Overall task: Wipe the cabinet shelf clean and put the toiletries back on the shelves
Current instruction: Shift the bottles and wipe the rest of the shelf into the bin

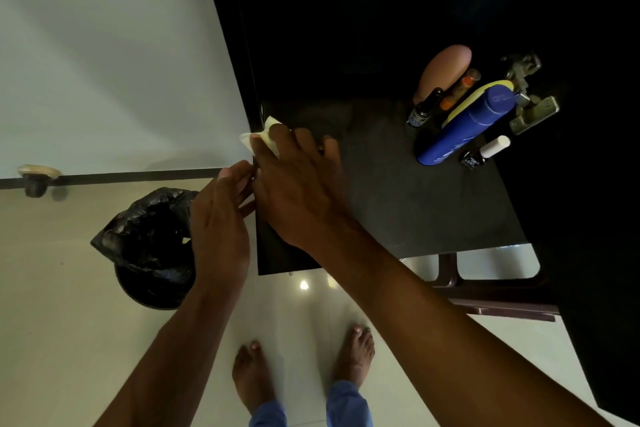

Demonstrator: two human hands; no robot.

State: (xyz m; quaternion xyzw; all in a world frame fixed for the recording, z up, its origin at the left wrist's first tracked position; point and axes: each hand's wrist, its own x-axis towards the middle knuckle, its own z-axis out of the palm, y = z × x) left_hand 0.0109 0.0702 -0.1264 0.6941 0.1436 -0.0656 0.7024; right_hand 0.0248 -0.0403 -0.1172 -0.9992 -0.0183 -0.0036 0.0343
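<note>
My right hand (294,184) lies flat on the dark cabinet shelf (415,204) at its left end and presses a white wipe (265,137) under its fingers. My left hand (221,218) hangs just off the shelf's left edge, fingers loosely apart and cupped, touching the right hand and holding nothing that I can see. At the shelf's right end stand several toiletries: a tall blue bottle (464,128), a pink bottle (443,71), an orange tube (459,88), a small dark bottle (424,107) and a small bottle with a white cap (485,152).
A bin lined with a black bag (152,246) stands on the pale floor below my left hand. The white cabinet door (104,62) with its knob (36,178) is open at the left. A metal hinge (530,97) sits at the right. My bare feet (304,367) are below.
</note>
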